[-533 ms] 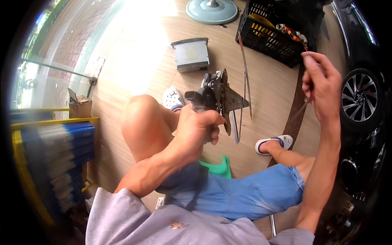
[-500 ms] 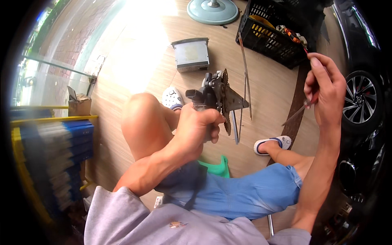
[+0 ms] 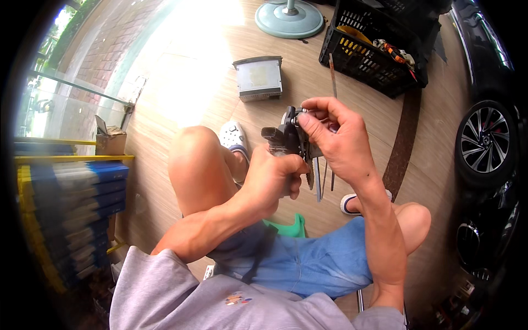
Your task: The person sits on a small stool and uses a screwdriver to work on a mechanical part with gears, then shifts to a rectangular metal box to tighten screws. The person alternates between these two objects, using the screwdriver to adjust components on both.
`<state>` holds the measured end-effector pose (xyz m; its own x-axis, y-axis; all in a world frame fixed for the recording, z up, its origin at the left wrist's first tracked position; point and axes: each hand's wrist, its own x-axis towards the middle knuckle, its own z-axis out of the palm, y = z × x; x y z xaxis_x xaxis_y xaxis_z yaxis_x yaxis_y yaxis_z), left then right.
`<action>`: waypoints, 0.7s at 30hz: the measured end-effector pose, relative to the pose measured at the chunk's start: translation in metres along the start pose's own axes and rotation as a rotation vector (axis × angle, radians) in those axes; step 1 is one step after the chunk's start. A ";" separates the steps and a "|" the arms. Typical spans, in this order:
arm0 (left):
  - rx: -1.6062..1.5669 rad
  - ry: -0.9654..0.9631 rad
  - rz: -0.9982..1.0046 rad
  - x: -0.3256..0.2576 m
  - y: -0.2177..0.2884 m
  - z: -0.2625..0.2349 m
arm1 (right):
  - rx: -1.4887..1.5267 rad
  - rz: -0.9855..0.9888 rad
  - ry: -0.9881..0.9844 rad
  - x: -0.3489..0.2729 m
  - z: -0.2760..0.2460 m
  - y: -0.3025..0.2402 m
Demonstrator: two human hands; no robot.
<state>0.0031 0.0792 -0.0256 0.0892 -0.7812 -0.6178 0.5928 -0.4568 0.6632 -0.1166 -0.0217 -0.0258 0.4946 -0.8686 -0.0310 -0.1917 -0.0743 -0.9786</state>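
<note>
My left hand (image 3: 279, 175) is closed round a dark motor unit (image 3: 280, 138) with a black plug socket and a toothed metal gear plate on its right side. Thin metal strips (image 3: 318, 187) show below the plate. My right hand (image 3: 336, 135) meets the unit at its upper right, thumb and fingers pinched against small parts there. Whatever those fingers hold is hidden behind them. A thin, rusty-ended bar (image 3: 333, 74) rises past the right hand; whether it joins the unit, I cannot tell.
A silver box-shaped car stereo (image 3: 259, 80) lies on the floor ahead. Behind it stand a round pale-blue base (image 3: 289, 21) and a black crate (image 3: 366, 63) of tools. A black car's wheel (image 3: 485, 136) is at right, stacked blue-and-white boxes (image 3: 107, 190) at left. Something green (image 3: 289, 226) lies below my hands.
My right hand, with a thin red-and-metal tool in it, has come left from near the crate to the motor unit. That tool no longer shows. The left hand keeps its hold.
</note>
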 end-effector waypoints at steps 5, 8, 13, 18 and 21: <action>-0.020 -0.003 0.041 0.000 0.001 -0.002 | -0.041 0.029 -0.029 0.000 0.005 -0.003; -0.010 0.000 0.057 0.003 -0.001 -0.004 | -0.065 0.000 -0.017 0.000 0.006 -0.002; 0.016 -0.025 0.077 0.006 -0.001 -0.003 | 0.042 0.106 0.003 0.001 -0.003 -0.009; 0.000 -0.033 0.019 0.003 0.002 -0.012 | 0.271 -0.103 0.409 -0.001 -0.036 -0.043; -0.036 -0.021 0.002 0.001 0.006 -0.011 | 0.535 -0.272 0.621 -0.001 -0.089 -0.046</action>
<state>0.0149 0.0806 -0.0268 0.0743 -0.7911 -0.6072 0.6209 -0.4398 0.6489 -0.1836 -0.0614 0.0372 -0.1176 -0.9762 0.1824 0.3687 -0.2135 -0.9047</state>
